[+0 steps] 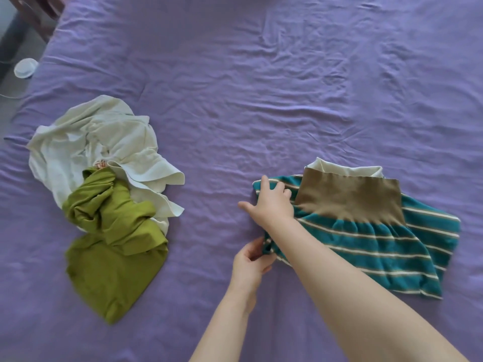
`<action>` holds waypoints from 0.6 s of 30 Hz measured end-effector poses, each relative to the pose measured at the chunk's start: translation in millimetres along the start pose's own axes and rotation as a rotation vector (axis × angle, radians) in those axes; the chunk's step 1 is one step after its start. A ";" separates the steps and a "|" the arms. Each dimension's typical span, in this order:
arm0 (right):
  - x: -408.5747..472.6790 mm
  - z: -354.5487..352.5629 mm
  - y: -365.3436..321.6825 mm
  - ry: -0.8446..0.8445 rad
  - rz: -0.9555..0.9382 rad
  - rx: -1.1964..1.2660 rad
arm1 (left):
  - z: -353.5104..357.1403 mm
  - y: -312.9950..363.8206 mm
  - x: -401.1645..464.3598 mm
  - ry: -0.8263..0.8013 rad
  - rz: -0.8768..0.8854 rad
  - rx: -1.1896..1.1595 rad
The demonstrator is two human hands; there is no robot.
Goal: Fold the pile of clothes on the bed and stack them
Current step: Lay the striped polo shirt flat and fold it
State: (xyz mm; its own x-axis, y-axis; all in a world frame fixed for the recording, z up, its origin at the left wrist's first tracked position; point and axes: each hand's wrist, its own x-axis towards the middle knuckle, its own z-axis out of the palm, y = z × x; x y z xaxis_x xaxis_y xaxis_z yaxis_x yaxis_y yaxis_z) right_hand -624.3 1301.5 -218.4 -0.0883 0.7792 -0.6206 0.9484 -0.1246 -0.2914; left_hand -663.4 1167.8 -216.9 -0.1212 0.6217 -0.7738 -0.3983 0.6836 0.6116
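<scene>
A teal striped garment (392, 246) with a wide brown waistband (350, 199) lies on the purple bed sheet (235, 87) at the right, on top of a folded cream piece (347, 169) that peeks out at its far edge. My right hand (271, 202) rests flat on the garment's left end, fingers spread. Below it, my left hand (251, 259) pinches the garment's near left corner. On the left lies a crumpled pile: a cream garment (104, 142) with an olive green garment (112, 239) draped over its near side.
A small round white object (25, 67) with a cord sits off the bed's far left edge, beside a dark wooden frame (39, 11). The sheet is wrinkled across the far half of the bed.
</scene>
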 end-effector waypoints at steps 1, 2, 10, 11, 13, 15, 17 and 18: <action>2.2 1.8 -2.1 0.007 0.012 -0.062 | 1.6 -1.5 -1.5 -0.015 0.004 -0.026; 5.4 1.1 -1.0 0.030 0.012 -0.098 | 2.9 -2.7 -3.0 -0.033 0.016 -0.047; 7.7 -58.9 89.6 0.050 -0.060 0.656 | 27.1 7.2 -17.8 -0.201 0.114 -0.023; 2.6 -65.1 103.1 0.074 -0.033 0.735 | 37.1 8.2 -20.7 -0.225 0.116 -0.012; -6.6 -74.6 128.6 0.123 0.015 0.899 | 60.7 8.6 -26.2 -0.246 0.115 0.017; -13.5 -83.0 154.4 0.177 0.036 1.002 | 88.6 6.7 -31.4 -0.252 0.105 0.066; -19.0 -91.5 180.9 0.200 0.049 1.051 | 117.7 0.0 -35.9 -0.267 0.096 0.107; -21.7 -95.4 195.1 0.203 0.060 1.085 | 131.8 -5.2 -37.4 -0.277 0.090 0.122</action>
State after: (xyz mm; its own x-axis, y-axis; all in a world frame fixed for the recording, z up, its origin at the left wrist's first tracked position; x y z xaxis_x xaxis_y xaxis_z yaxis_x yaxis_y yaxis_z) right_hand -408.4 1319.0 -192.3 0.0944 0.8278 -0.5530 0.1703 -0.5607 -0.8103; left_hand -537.0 1191.4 -169.4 0.1076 0.7507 -0.6518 -0.2832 0.6516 0.7037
